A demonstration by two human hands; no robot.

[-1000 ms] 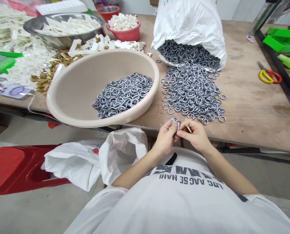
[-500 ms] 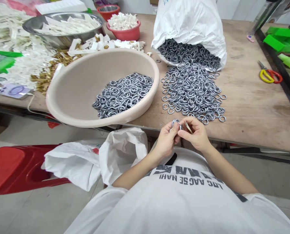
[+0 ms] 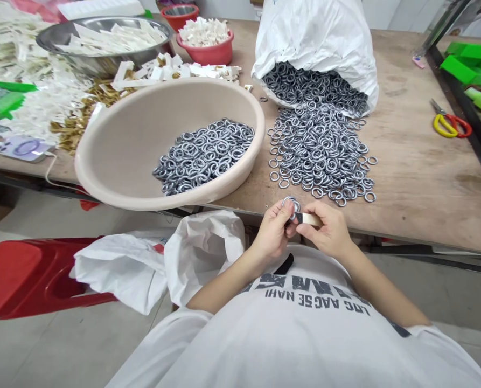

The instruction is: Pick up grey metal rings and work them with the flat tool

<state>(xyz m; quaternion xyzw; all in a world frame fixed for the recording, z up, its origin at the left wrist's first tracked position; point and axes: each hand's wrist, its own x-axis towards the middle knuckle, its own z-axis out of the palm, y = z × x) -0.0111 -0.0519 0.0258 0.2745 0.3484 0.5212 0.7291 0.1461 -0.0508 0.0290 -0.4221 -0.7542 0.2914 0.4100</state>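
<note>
Metal ring (image 3: 291,205) sits pinched in my left hand (image 3: 276,230), table edge at 12 o'clock; my right hand (image 3: 329,233) pinches a pale strip (image 3: 311,219) against it. Risk: thin fingertip grip could slip, dropping the ring floorward.

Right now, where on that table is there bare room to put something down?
Bare wood lies between the loose ring pile and the scissors, right of the white bag, down to the table edge. The left is crowded: beige basin, white plastic pieces, steel bowl.
</note>
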